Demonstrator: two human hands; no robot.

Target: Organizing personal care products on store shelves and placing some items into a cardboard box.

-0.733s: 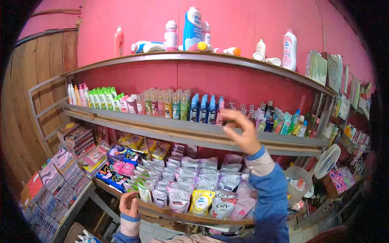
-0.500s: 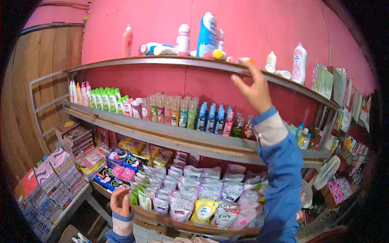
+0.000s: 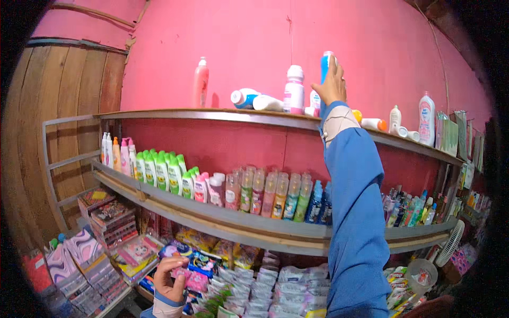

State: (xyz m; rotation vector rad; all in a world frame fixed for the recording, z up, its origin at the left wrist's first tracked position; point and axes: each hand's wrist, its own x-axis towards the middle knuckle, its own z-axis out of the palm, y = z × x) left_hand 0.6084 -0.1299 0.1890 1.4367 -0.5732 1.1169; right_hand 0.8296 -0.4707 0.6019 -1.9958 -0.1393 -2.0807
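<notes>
At the top shelf my right hand [image 3: 334,87] is raised, its fingers closed around a blue bottle [image 3: 325,62] with a white top. The hand hides most of that bottle. A white and pink bottle [image 3: 294,90] stands just left of it, and a small white bottle [image 3: 314,100] is partly behind the hand. Low on the left, my left hand [image 3: 169,281] hovers with loosely curled fingers, thumb apart from them, nothing visible in its grasp. Pink packs [image 3: 196,281] show right behind it.
The upper shelf [image 3: 180,113] also bears a pink pump bottle [image 3: 200,85] and fallen bottles [image 3: 268,103]. Rows of green-capped bottles [image 3: 161,172] and spray bottles [image 3: 268,196] fill the middle shelf. Below are pouches [image 3: 299,289], stacked boxes [image 3: 108,217] and a white fan [image 3: 450,244].
My right hand has gone from reaching beside the top shelf to gripping the blue bottle. The view has shifted up and left; my left hand stays low, curled.
</notes>
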